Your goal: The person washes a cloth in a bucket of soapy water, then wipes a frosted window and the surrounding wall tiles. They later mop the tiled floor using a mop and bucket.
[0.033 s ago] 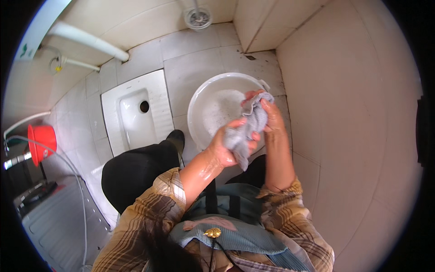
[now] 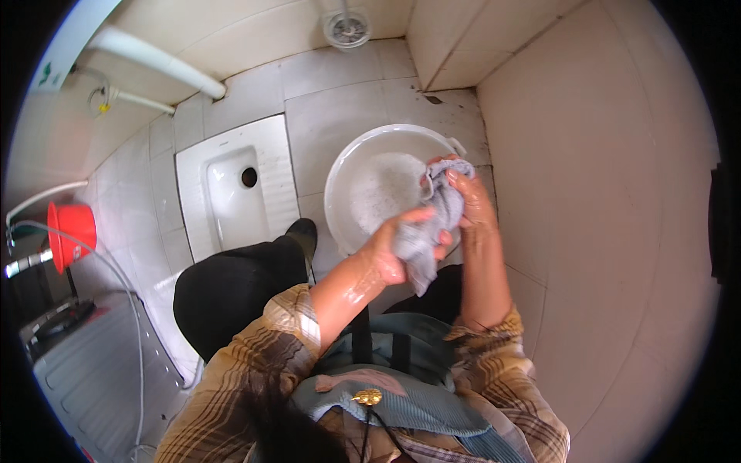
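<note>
Both of my hands hold a wet grey cloth (image 2: 429, 231) above the near right side of a round white basin (image 2: 340, 181) that has soapy water in it. My left hand (image 2: 390, 253) grips the lower part of the cloth, its forearm wet. At the cloth's upper end, my right hand (image 2: 472, 202) is closed over the fabric. A loose end of the cloth hangs down between my hands, towards my lap.
The basin stands on a tiled floor. A white squat toilet pan (image 2: 231, 185) lies to its left and a round floor drain (image 2: 347, 27) beyond it. A red bucket (image 2: 73, 228), a thin hose (image 2: 133, 309) and a grey appliance (image 2: 85, 370) are at far left. A tiled wall (image 2: 602, 193) rises on the right.
</note>
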The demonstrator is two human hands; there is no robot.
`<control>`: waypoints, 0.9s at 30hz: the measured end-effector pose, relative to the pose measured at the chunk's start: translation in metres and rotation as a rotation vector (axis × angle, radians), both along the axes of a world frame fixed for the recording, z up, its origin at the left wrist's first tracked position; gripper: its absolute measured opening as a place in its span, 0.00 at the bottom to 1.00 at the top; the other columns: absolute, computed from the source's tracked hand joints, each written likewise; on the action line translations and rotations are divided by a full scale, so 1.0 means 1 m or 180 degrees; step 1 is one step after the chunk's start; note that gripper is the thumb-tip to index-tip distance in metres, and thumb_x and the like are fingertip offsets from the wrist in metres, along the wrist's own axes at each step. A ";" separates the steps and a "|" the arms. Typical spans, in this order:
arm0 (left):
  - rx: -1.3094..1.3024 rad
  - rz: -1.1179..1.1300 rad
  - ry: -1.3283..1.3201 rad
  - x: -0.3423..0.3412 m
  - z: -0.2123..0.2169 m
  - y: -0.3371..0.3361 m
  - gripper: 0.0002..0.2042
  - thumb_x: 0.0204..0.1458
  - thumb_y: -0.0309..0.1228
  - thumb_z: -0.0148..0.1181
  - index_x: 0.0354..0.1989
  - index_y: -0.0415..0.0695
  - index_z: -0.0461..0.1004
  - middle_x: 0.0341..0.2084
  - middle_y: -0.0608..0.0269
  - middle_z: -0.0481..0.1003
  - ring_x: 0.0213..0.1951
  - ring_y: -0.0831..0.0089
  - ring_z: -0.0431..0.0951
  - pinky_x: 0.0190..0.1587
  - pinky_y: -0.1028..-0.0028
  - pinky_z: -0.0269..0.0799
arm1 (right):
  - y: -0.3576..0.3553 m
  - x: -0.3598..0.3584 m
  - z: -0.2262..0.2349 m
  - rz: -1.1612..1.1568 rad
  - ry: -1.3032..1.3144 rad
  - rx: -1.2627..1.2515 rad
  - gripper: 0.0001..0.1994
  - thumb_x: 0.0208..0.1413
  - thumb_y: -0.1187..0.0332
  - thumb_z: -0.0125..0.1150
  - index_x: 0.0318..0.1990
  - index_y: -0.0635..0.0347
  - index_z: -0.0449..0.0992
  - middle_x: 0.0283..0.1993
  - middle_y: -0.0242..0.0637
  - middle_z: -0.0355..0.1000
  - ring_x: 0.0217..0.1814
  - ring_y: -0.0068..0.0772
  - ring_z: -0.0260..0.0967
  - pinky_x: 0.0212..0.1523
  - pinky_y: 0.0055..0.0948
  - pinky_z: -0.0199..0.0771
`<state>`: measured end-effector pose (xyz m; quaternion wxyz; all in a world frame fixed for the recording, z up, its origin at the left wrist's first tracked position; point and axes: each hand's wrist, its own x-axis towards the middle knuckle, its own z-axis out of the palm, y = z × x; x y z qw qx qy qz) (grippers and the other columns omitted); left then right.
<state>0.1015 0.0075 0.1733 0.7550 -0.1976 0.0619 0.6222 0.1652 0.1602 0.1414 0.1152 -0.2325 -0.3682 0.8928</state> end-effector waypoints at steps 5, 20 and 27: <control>-0.0250 -0.0129 0.1514 0.022 -0.005 0.006 0.15 0.45 0.35 0.58 0.37 0.38 0.69 0.23 0.63 0.71 0.23 0.75 0.70 0.25 0.76 0.66 | 0.007 -0.010 0.043 0.0844 -0.1205 0.1349 0.07 0.42 0.71 0.60 0.30 0.62 0.72 0.23 0.31 0.68 0.25 0.21 0.64 0.27 0.23 0.65; -0.2062 -0.1295 0.4371 0.029 -0.075 0.018 0.30 0.42 0.38 0.60 0.54 0.38 0.59 0.44 0.43 0.71 0.48 0.50 0.70 0.48 0.63 0.66 | -0.049 -0.049 -0.008 0.1342 -0.2638 0.4770 0.17 0.39 0.67 0.58 0.39 0.64 0.74 0.39 0.55 0.71 0.42 0.57 0.68 0.44 0.43 0.69; -0.1650 -0.1623 0.5456 0.000 -0.045 0.011 0.41 0.42 0.37 0.61 0.62 0.37 0.44 0.46 0.40 0.68 0.50 0.48 0.69 0.50 0.62 0.65 | -0.022 -0.037 -0.022 0.1034 -0.2832 0.3220 0.29 0.45 0.55 0.59 0.52 0.65 0.66 0.44 0.55 0.71 0.47 0.48 0.70 0.49 0.37 0.67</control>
